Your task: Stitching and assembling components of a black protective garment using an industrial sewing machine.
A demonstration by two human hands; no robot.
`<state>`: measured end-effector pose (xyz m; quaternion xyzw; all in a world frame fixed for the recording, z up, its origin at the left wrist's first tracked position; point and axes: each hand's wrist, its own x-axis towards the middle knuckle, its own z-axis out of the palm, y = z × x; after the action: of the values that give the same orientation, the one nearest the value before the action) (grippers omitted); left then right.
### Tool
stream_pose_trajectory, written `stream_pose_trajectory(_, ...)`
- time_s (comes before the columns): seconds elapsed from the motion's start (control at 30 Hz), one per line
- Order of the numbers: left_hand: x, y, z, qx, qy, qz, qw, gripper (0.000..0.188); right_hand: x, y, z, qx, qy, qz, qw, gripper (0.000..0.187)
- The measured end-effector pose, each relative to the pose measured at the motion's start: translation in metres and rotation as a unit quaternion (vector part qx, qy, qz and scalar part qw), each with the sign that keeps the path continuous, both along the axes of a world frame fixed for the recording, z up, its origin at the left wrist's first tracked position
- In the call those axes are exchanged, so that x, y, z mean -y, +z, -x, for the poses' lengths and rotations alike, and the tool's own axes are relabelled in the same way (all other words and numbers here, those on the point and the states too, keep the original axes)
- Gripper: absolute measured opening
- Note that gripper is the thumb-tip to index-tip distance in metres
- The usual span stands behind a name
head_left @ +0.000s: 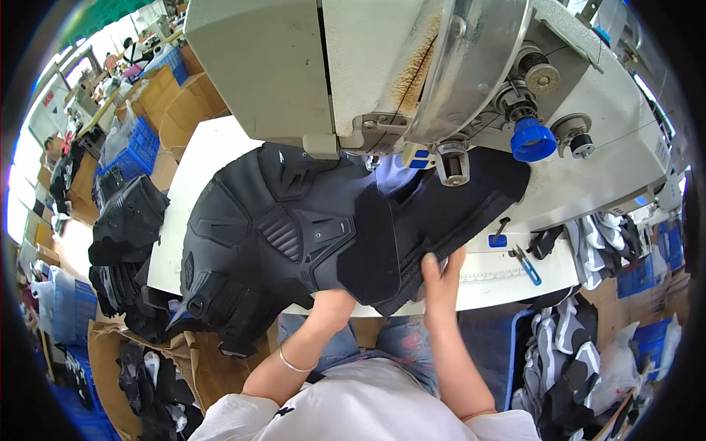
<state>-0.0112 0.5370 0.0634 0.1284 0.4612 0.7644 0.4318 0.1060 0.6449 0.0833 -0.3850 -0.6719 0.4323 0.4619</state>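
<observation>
A large black padded piece with moulded ridges (pixel 243 220), perhaps a bag shell or protective vest, lies under the head of a sewing machine (pixel 257 73). A flat black panel (pixel 371 250) and a wide band (pixel 471 191) extend to its right. Beneath the panel's near edge goes my left hand (pixel 334 305); its fingers are hidden. My right hand (pixel 440 283) grips the band's near edge, thumb on top and the other fingers partly out of sight. The presser foot (pixel 371 163) is largely screened by the machine head.
Blue-handled thread snips (pixel 527 266) and a small blue-and-black tool (pixel 498 234) lie on the white tabletop (pixel 471 298), right of my hand. Black pieces (pixel 129 220) are piled at the left. A cardboard box (pixel 110 367) holds more pieces, and grey-and-black pieces (pixel 555 353) hang at the right.
</observation>
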Motion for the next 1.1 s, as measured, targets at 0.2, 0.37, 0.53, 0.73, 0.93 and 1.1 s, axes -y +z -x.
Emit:
stream_pose_trajectory(0.2,0.027,0.021,-0.002,-0.496,-0.064,0.206,0.841,0.034,0.000,0.034,0.000,-0.191,0.212,0.378,0.881,0.054)
stream_pose_trajectory(0.37,0.057,0.030,-0.023,-0.652,0.146,0.042,0.743,0.015,0.012,0.018,0.010,-0.268,0.167,0.353,0.881,0.045)
stream_pose_trajectory(0.53,0.025,0.084,0.002,-0.821,0.205,0.201,0.494,0.034,0.030,-0.002,0.024,-0.299,0.168,0.372,0.862,0.042)
stream_pose_trajectory(0.73,0.012,0.112,0.033,-0.822,0.216,0.069,0.522,0.029,0.043,-0.012,0.030,-0.326,0.172,0.367,0.854,0.040)
stream_pose_trajectory(0.93,0.015,0.101,0.037,-0.874,0.187,0.076,0.442,0.024,0.041,-0.010,0.029,-0.355,0.180,0.383,0.834,0.044)
stream_pose_trajectory(1.1,0.014,0.099,0.038,-0.887,0.176,0.078,0.420,0.027,0.041,-0.006,0.029,-0.363,0.179,0.393,0.826,0.044)
